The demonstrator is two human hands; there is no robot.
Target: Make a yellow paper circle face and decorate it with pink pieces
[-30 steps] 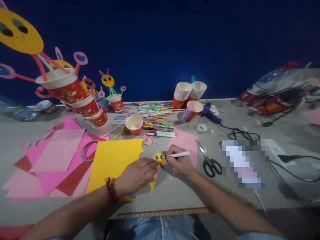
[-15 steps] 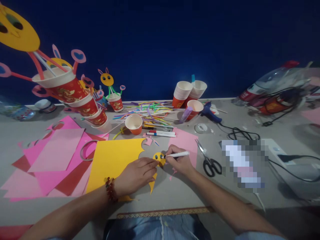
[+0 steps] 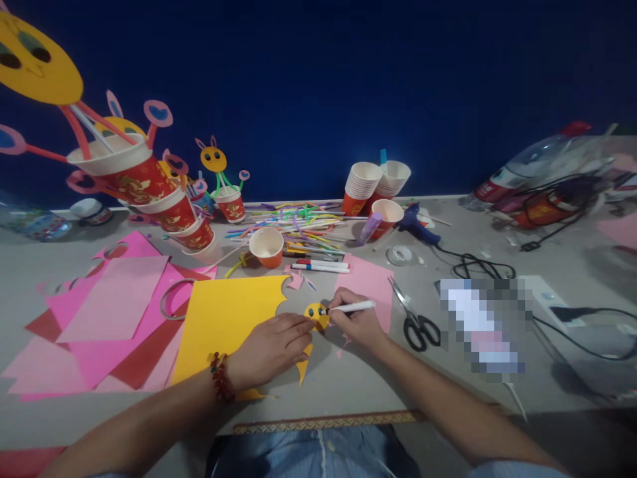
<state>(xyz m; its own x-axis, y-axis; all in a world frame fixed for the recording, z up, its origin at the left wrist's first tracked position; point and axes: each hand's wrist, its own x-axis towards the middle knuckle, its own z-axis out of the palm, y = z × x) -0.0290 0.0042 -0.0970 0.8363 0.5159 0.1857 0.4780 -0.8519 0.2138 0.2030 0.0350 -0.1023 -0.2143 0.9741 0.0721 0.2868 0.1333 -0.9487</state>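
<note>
— Dark blue wall (image 3: 308, 99) behind, grey table (image 3: 358, 392) before you. Where's your yellow paper face (image 3: 322, 323)?
— Six o'clock from mid-view. Your left hand (image 3: 273, 345) lies spread, fingertips on its eight o'clock edge; your right hand (image 3: 358, 325) pinches a white marker (image 3: 359, 306), tip by one eye.
— Advice?
— Press that edge lightly, fingers off the ink, strokes short. Scissors (image 3: 410, 313) lie apart, three o'clock.

A grey tabletop (image 3: 358, 395) carries black-handled metal scissors (image 3: 411, 316), a round yellow paper face (image 3: 320, 320) and a blue glue gun (image 3: 419, 229).
</note>
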